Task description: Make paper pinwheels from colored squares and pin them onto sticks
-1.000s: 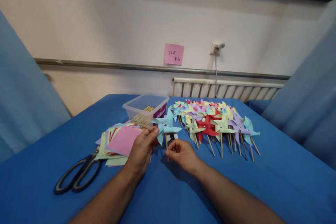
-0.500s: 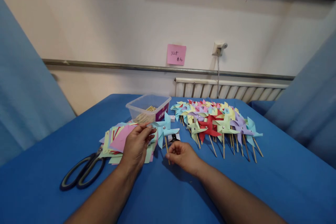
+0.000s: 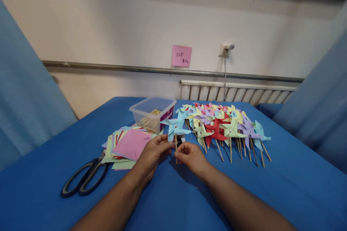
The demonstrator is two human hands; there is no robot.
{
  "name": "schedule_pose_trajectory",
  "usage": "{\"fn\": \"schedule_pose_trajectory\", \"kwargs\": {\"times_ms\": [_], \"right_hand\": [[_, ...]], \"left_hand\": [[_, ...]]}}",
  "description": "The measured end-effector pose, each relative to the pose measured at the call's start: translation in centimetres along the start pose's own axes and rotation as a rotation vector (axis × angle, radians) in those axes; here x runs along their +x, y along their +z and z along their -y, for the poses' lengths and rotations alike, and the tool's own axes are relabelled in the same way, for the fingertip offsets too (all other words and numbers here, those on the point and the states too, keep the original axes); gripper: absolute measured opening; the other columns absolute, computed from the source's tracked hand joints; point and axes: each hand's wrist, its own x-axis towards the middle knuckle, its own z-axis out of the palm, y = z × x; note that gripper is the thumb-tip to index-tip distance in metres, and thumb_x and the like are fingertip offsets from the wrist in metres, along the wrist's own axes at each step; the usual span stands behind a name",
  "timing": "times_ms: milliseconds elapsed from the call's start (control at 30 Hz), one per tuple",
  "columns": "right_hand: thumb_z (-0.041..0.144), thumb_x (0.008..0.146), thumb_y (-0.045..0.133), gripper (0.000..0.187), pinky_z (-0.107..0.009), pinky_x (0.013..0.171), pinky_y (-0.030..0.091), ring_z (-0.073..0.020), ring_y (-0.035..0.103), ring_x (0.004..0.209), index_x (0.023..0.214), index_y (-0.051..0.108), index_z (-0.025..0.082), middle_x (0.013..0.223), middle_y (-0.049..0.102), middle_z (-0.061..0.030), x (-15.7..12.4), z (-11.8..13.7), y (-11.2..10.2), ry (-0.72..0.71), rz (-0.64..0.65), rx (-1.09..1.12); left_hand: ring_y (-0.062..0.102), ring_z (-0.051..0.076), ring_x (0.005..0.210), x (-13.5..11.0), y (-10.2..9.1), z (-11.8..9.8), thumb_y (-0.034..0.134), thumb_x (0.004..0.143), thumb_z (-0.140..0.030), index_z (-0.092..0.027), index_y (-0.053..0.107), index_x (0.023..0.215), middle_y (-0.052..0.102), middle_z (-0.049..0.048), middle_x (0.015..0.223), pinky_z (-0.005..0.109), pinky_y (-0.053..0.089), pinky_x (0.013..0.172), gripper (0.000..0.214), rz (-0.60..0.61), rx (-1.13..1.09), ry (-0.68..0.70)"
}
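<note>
A light blue paper pinwheel [image 3: 179, 125] on a thin wooden stick stands upright in front of me, its blades spread round a shiny pin at the centre. My right hand [image 3: 191, 157] pinches the lower part of the stick between thumb and forefinger. From the other side, my left hand [image 3: 155, 151] has its fingers closed at the stick just under the blades, by the lower blade's tip. Part of those fingertips is hidden. A small dark and white item [image 3: 180, 139] lies behind the stick, mostly covered.
A stack of coloured paper squares [image 3: 131, 144] lies left, with dark-handled scissors [image 3: 85, 177] beside it. Behind stands a clear plastic box [image 3: 148, 115] of wooden sticks. Many finished pinwheels [image 3: 217, 130] are heaped at right on the blue tablecloth [image 3: 244, 191].
The pinwheel has shifted slightly right and upward and now faces me more squarely. My left hand has moved right, from a side blade down to the stick near my right hand.
</note>
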Motion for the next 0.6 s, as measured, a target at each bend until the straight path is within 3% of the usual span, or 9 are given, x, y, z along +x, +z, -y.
{"fn": "schedule_pose_trajectory", "kwargs": {"times_ms": [233, 433, 600], "right_hand": [[0.031, 0.062, 0.072, 0.023, -0.021, 0.046, 0.036, -0.0075, 0.048, 0.044, 0.062, 0.054, 0.017, 0.05, 0.055, 0.0039, 0.01, 0.04, 0.08, -0.017, -0.041, 0.014], [0.036, 0.061, 0.073, 0.028, -0.021, 0.045, 0.035, -0.0075, 0.047, 0.043, 0.063, 0.053, 0.017, 0.049, 0.055, 0.0041, 0.24, -0.15, -0.09, -0.05, -0.098, 0.03], [0.035, 0.062, 0.073, 0.027, -0.02, 0.045, 0.034, -0.0075, 0.047, 0.043, 0.063, 0.054, 0.017, 0.049, 0.055, 0.0044, 0.27, -0.23, -0.13, -0.054, -0.108, 0.02]], "left_hand": [[0.054, 0.01, 0.054, 0.25, 0.22, 0.34, 0.076, 0.06, -0.022, -0.015, 0.06, 0.074, 0.058, -0.0017, 0.059, 0.022, 0.043, 0.056, 0.023, -0.03, 0.047, -0.003], [0.058, 0.012, 0.06, 0.26, 0.17, 0.56, 0.078, 0.058, -0.025, -0.015, 0.058, 0.078, 0.063, 0.002, 0.07, 0.023, 0.044, 0.059, 0.03, -0.043, 0.034, -0.039], [0.056, 0.01, 0.057, 0.24, 0.18, 0.69, 0.076, 0.061, -0.025, -0.015, 0.058, 0.077, 0.059, -0.0003, 0.065, 0.023, 0.043, 0.057, 0.027, -0.029, 0.04, -0.04]]}}
